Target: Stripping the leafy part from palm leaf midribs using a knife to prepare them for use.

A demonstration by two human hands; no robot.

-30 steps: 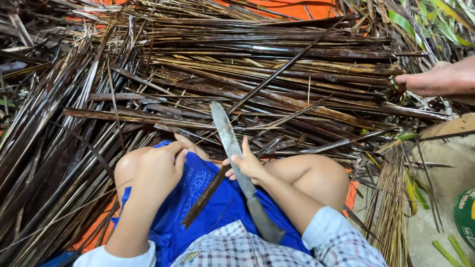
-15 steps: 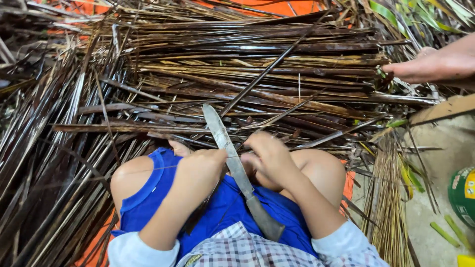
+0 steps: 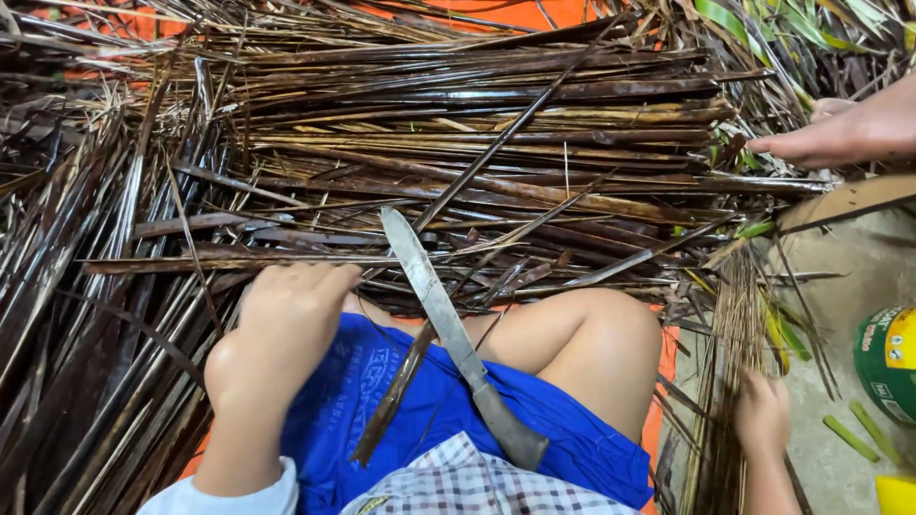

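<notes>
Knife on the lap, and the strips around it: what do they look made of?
Knife: blade looks like dull grey metal, mottled, maybe tarnished; handle is dark, material unclear. Strips: dried plant leaf, seemingly palm; brown, fibrous, flat, some glossy. Thin sticks by the right hand: pale leaf ribs, probably. The left hand rests on the strips.

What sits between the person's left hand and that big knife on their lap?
Little, by the look of it. The left hand rests on the left knee at the pile's edge; the knife lies just beside it, blade up. Only blue shorts and a dark leaf strip under the blade lie between.
</notes>
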